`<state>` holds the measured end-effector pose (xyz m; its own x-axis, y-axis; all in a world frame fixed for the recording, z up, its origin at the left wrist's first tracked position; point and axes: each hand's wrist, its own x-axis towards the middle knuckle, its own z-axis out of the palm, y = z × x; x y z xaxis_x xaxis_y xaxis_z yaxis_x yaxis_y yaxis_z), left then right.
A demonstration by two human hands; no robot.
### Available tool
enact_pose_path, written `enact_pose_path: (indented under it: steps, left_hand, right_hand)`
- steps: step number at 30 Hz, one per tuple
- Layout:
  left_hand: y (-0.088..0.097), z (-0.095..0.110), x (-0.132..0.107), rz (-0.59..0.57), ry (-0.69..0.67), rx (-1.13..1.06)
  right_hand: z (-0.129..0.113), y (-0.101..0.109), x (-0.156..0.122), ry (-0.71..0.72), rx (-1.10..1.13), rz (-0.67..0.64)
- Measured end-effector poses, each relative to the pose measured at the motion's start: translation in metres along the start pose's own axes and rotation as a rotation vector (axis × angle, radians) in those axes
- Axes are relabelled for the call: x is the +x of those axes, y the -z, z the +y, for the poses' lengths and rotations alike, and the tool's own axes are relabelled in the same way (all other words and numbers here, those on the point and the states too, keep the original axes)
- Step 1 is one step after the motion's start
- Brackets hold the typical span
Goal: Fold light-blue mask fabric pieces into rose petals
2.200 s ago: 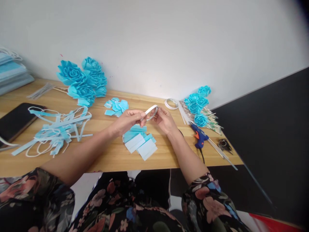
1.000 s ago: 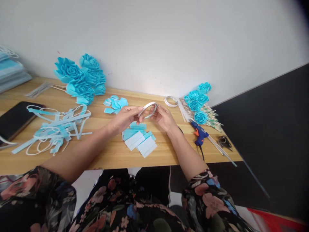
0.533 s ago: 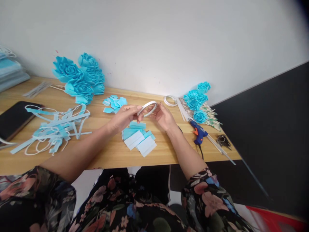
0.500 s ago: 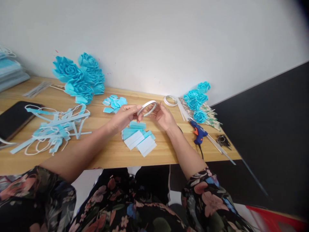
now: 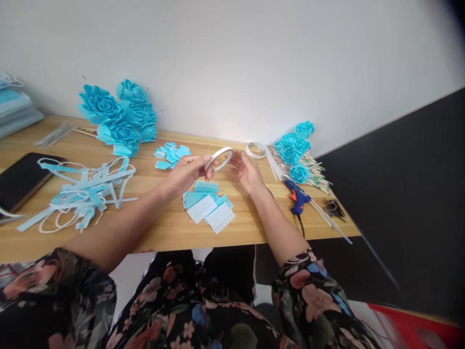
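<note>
In the head view, my left hand is closed on a narrow white roll of tape, pinching its left side and tilting it above the tabletop. Just right of the roll is my right hand, its fingers slightly bent and apart; I cannot tell whether a fingertip touches the tape. Below both hands lies a loose pile of cut blue and white mask-fabric rectangles. Small blue petal-shaped pieces sit beyond my left hand. A second white tape roll rests on the table near the wall.
Blue fabric flowers stand back left, smaller ones back right. A blue glue gun with its cord and thin sticks lie at right. Cut strips and ear loops, a phone and stacked masks occupy the left.
The tape roll and my left hand have shifted slightly left and up. A little more space shows between the roll and my right fingers.
</note>
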<state>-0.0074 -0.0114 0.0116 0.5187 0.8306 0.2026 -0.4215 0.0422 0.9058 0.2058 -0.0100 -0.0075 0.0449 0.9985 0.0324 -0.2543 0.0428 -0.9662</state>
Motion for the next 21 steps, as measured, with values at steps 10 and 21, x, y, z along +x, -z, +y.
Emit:
enact_pose_path:
  steps: [10, 21]
  left_hand:
    - [0.003, 0.004, 0.001, 0.055, -0.063, 0.076]
    - [0.003, 0.005, 0.002, 0.096, -0.075, 0.058]
  right_hand:
    - [-0.039, 0.036, -0.024, 0.311, -0.742, 0.256]
    - [-0.041, 0.047, -0.101, -0.059, -1.826, 0.086]
